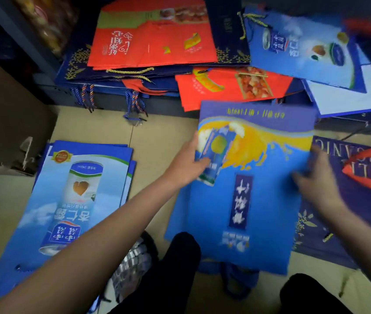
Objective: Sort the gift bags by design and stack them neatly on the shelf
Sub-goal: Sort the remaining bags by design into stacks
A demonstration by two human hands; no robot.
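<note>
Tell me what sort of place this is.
Probably a shop stockroom or storage corner: printed gift bags lie in piles on the tiled floor, against a low dark shelf, beside a cardboard box.

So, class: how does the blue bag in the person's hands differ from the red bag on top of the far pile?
The blue bag shows an orange splash and a can; the red bag shows white writing and food photos. The blue bag is held by both the left hand and the right hand; the red bag lies untouched. Both are flat.

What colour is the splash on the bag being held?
Orange-yellow, on the flat blue paper gift bag; head view.
</note>
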